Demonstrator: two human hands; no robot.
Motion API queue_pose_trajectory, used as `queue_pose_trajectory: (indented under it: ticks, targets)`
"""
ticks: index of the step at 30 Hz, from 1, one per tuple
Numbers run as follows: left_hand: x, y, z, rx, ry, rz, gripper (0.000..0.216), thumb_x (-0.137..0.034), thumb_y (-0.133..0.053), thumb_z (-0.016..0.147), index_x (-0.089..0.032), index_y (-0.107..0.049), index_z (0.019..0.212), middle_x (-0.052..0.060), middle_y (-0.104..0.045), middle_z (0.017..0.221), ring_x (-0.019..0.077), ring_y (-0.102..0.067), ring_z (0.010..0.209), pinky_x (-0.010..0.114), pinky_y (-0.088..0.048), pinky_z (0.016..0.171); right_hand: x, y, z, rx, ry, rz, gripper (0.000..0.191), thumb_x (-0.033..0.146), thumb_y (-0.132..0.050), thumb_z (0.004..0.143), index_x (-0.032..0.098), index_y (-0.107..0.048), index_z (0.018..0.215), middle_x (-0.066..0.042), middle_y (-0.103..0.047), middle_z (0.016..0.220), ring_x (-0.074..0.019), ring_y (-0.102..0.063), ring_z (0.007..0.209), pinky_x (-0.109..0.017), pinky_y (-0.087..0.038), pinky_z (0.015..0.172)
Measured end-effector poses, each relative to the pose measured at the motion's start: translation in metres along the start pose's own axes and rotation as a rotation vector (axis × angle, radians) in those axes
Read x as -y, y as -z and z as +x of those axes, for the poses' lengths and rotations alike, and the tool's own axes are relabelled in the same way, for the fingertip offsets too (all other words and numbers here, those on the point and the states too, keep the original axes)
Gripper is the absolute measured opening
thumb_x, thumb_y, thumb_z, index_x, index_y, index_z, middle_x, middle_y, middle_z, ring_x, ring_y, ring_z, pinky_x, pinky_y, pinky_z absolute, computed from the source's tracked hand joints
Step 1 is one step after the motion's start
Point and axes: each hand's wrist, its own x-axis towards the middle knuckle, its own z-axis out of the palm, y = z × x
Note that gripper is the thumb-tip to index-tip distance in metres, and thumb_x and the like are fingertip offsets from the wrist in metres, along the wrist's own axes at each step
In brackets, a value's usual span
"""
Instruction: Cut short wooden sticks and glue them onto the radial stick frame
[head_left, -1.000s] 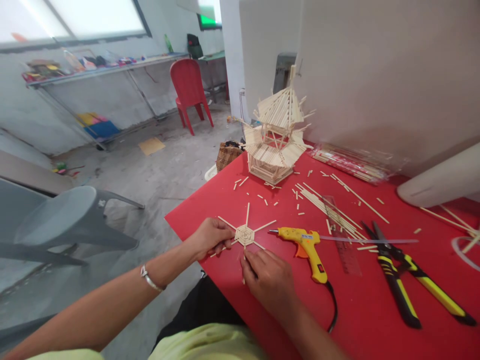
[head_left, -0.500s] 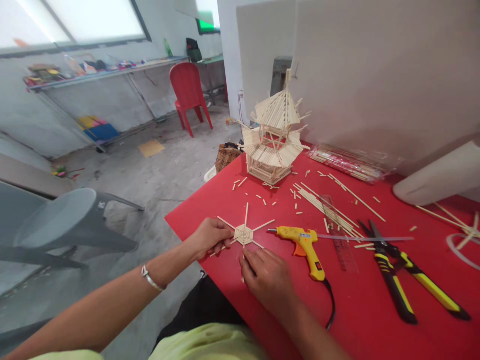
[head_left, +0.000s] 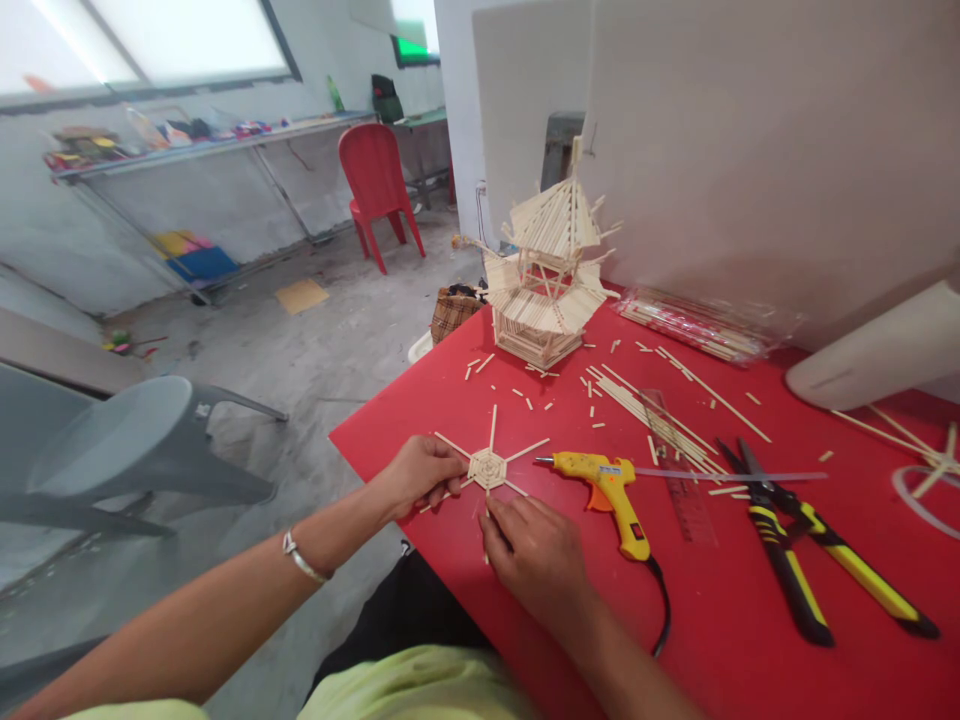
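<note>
A small hexagonal web of thin wooden sticks [head_left: 487,468], with spokes reaching outward, lies on the red tabletop near its left edge. My left hand [head_left: 421,474] is closed, thumb and fingers pinching the left side of this web. On the near side, my right hand [head_left: 538,552] is closed on the spoke that points toward me; its fingers cover part of that stick. Right of the web, a yellow hot glue gun [head_left: 611,490] rests on its side, its nozzle pointing left and a clear glue stick [head_left: 750,477] projecting from its back.
A stick-built pagoda model [head_left: 551,290] stands at the table's far corner. Loose sticks [head_left: 652,415], a clear ruler [head_left: 679,470] and black-and-yellow shears [head_left: 795,540] lie rightward. Farther right are packaged sticks [head_left: 697,325] and a pale roll [head_left: 874,345]. A grey chair [head_left: 135,440] stands left.
</note>
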Motion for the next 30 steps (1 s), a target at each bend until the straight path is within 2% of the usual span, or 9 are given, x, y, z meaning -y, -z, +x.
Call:
queue_pose_trajectory:
  ticks: [9,26,30]
  targets:
    - [-0.0011,-0.0012,-0.002,-0.005,-0.008,0.001,0.022,-0.03,-0.066,0.069,-0.014,-0.059,0.056,-0.002,-0.059,0.044,0.0049,-0.041,0.025,0.016,-0.019,0.026,0.001,0.0017,0.0001,-0.031,0.01,0.008,0.017,0.023,-0.052,0.093,0.019,-0.069,0.091,-0.002,-0.063,0.067,-0.0151,-0.057,0.063,-0.029,-0.035,0.063]
    - [0.0003,0.0008,-0.0016,-0.001,-0.001,0.052,0.026,-0.036,-0.068,0.069,-0.015,-0.058,0.058,-0.002,-0.058,0.045,0.0048,-0.041,0.026,0.017,-0.018,0.027,0.0011,-0.0004,-0.0005,0.01,0.007,-0.006,0.016,0.023,-0.052,0.093,0.02,-0.067,0.089,-0.001,-0.062,0.068,-0.0145,-0.057,0.065,-0.029,-0.036,0.063]
    - [0.0009,0.0029,-0.002,0.0,-0.029,0.062,0.027,-0.038,-0.067,0.071,-0.015,-0.058,0.061,-0.001,-0.061,0.049,0.0051,-0.042,0.027,0.018,-0.018,0.028,0.0019,-0.0014,-0.0013,0.009,0.014,-0.038,0.015,0.024,-0.054,0.093,0.02,-0.068,0.096,-0.001,-0.064,0.071,-0.0149,-0.059,0.067,-0.029,-0.037,0.063]
